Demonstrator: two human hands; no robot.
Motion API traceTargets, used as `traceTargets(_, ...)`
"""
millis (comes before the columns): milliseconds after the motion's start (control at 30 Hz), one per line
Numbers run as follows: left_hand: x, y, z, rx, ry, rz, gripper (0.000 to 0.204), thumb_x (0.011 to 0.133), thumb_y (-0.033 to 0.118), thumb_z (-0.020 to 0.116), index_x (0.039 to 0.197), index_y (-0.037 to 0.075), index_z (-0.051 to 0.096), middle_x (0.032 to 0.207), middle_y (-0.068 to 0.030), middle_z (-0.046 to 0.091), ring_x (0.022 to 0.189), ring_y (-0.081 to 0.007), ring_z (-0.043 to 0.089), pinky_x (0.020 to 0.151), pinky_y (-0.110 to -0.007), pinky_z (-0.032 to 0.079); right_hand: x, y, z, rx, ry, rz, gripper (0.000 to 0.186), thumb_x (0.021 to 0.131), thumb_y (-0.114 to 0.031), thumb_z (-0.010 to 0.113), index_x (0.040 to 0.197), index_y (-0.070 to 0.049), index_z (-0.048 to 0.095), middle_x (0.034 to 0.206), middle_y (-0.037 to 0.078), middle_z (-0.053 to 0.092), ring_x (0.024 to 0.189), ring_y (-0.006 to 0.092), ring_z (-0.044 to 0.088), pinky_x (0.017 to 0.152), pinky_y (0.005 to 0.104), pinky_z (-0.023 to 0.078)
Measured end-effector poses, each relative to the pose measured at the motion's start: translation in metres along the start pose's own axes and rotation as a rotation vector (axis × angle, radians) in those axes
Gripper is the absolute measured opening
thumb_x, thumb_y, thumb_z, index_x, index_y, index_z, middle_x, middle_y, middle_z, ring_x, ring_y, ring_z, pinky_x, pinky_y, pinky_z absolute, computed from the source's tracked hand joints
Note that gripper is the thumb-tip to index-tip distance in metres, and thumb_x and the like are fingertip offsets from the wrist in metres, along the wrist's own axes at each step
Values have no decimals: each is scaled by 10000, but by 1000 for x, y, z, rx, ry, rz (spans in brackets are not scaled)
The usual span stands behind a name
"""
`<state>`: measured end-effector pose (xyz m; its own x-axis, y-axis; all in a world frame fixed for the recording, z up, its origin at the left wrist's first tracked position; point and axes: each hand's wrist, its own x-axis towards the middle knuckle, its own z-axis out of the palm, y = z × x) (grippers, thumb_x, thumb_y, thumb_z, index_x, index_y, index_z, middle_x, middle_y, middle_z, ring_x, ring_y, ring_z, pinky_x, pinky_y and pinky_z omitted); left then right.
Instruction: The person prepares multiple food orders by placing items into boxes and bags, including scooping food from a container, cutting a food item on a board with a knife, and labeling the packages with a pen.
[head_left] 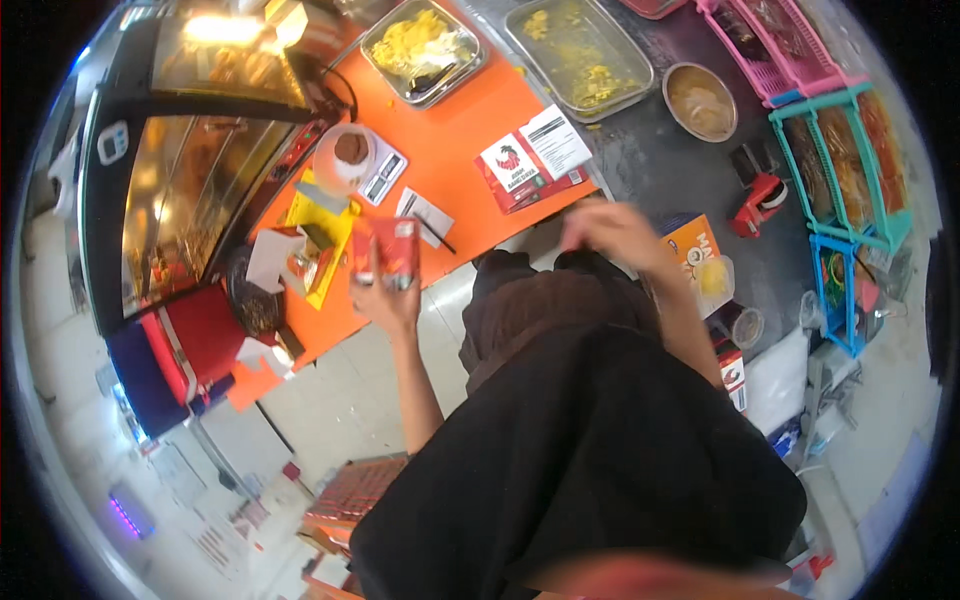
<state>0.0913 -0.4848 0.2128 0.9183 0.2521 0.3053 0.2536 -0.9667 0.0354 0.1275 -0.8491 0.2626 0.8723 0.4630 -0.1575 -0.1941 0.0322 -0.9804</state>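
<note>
Beyond the left hand (388,303), off to its left, stands the largest thing, a lit glass display cabinet (185,190). An orange table (445,150) spreads ahead of that hand, and a dark counter (665,175) lies ahead of and to the right of the right hand (612,235). Farther out from both hands sit two food trays: the right tray (575,62) has only yellow patches over a mostly bare bottom, while the left tray (445,92) carries a fuller heap. Outward of the right hand is a metal bowl (733,115), partly filled. Between the hands and ahead of them, printed red-and-white packs (530,162) lie at the table's edge, touched by neither hand. Just past the left hand, a tub (338,178) sits by a scale (384,182), and an opened white carton (272,262) lies to that hand's left. The red box (386,245) is gripped in the left hand above the table, so it seems handling is under way and setting down remains undone; whether it is filled or sealed cannot be told. The right hand is apart, fingers bent and blurred; whether it holds anything is unclear. Smallest, a pen (441,238) rests beside the left hand.
</note>
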Motion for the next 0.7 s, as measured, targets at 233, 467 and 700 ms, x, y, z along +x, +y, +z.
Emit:
traceTargets(233, 20, 131, -73, -190, 119, 289, 850, 555, 353, 770, 1348, 392, 467, 1255, -254, 411, 1135, -358, 413, 899, -480, 278, 60, 27, 76, -165, 62, 124, 325, 915, -315, 561, 854, -18, 677, 732, 106, 605, 619, 189, 509, 620, 353, 421)
traceTargets(467, 21, 194, -86, -474, 53, 505, 850, 555, 354, 784, 1347, 361, 476, 1287, -270, 373, 1164, -378, 385, 919, -484, 270, 19, 16, 18, 389, 243, -132, 655, 789, -210, 738, 1308, -14, 390, 1100, 135, 574, 871, 180, 608, 665, 319, 530)
traceTargets(700, 22, 199, -101, -718, -405, 676, 961, 529, 227, 815, 1402, 244, 414, 1313, -281, 349, 1221, -418, 348, 1013, -503, 261, -69, 14, -72, -20, 439, -134, 278, 858, -14, 596, 1128, 48, 580, 1001, 137, 659, 855, 207, 666, 752, 321, 542)
